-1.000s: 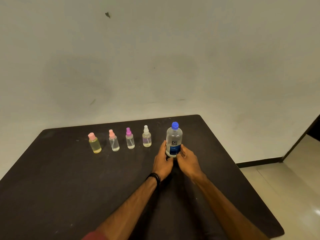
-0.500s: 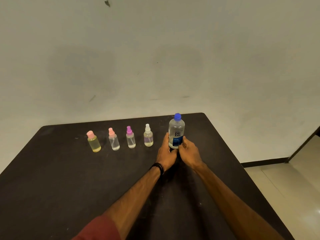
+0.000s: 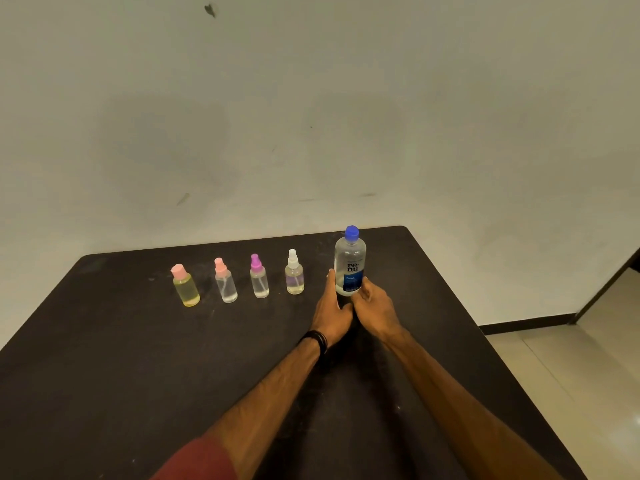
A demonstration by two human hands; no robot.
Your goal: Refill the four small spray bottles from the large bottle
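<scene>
Head view shows the left hand [image 3: 332, 308] and right hand [image 3: 375, 306] still grasping the capped large bottle [image 3: 349, 263] upright at frame centre-right on the surface [image 3: 104, 358], unchanged, so refilling the four spray bottles [image 3: 239, 280] hasn't begun.

A single head-worn camera is looking forward and down over a dark table [image 3: 104, 358], taking in both forearms reaching away from it. It is facing a pale wall [image 3: 311, 98] beyond the far edge, with floor [image 3: 571, 358] showing at right.
</scene>
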